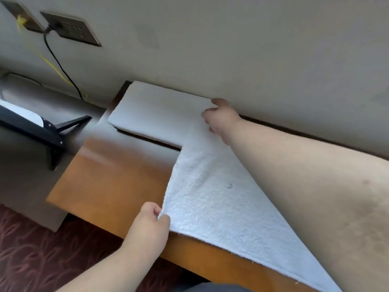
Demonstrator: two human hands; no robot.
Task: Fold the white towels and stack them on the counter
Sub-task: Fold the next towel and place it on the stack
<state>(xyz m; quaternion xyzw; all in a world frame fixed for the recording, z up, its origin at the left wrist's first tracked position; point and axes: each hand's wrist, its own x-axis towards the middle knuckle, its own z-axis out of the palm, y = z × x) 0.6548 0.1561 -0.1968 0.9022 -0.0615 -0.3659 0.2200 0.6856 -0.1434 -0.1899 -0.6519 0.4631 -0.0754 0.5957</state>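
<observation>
Towel [212, 199] stretches lengthwise from left hand [152, 220] to right hand [221, 119]

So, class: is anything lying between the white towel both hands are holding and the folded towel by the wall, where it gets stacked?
Nothing visible. The loose white terry towel already reaches the folded white towel; only bare orange wooden counter lies beside them.
</observation>
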